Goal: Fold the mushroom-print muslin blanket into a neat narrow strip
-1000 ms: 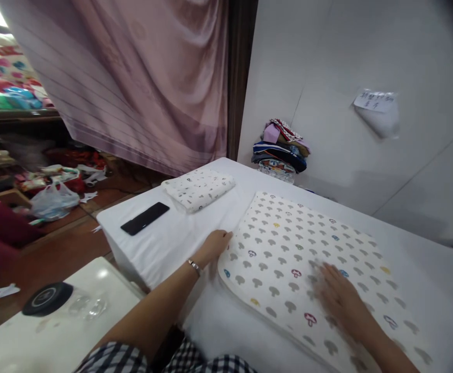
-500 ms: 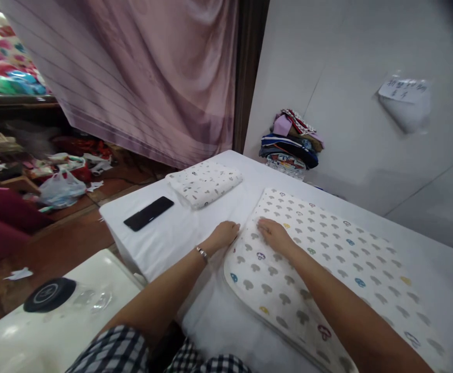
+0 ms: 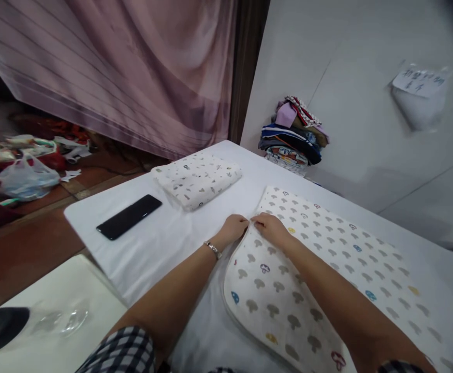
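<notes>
A cream cloth with a mushroom print lies spread flat on the white table. My left hand rests at the cloth's left edge, fingers curled onto the hem. My right hand lies right beside it on the same edge, fingers bent and pressing or pinching the fabric. The two hands almost touch. A bracelet sits on my left wrist.
A folded printed cloth and a black phone lie farther left on the table. A stack of folded fabrics stands against the white wall. A pink curtain hangs behind; clutter covers the floor at left.
My right hand swept from the cloth's middle to its left edge and now meets my left hand there. The left hand shifted slightly along the edge. The view turned a little leftward.
</notes>
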`<state>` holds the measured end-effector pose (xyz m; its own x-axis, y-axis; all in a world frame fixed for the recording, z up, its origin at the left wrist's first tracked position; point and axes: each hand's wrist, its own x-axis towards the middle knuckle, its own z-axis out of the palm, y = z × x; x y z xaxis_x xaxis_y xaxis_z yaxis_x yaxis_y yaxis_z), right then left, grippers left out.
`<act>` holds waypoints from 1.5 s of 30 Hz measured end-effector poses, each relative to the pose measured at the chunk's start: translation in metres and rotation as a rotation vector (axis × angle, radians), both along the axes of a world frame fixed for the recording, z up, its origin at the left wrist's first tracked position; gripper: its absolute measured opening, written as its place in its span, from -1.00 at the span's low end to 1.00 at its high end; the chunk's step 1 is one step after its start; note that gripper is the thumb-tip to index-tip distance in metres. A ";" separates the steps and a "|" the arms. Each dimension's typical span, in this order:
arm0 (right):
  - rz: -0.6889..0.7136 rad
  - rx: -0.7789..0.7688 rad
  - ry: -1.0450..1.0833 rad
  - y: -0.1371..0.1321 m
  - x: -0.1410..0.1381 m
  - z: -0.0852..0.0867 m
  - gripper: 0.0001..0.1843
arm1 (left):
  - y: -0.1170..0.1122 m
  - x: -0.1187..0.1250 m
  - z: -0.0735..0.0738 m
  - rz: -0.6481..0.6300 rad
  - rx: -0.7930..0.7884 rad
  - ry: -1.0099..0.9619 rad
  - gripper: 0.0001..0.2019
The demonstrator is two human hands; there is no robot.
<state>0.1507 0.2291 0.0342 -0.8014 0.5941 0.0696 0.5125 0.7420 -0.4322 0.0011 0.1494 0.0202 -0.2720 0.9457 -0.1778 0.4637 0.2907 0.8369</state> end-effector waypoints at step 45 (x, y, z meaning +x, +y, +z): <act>0.285 0.177 -0.101 0.019 0.007 0.005 -0.69 | -0.004 0.003 0.006 0.016 -0.055 -0.116 -0.80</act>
<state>0.1576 0.2483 0.0389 -0.9413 0.3316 0.0629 0.3080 0.9202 -0.2418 0.0038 0.1457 0.0260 -0.2616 0.9293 -0.2607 0.3594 0.3445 0.8673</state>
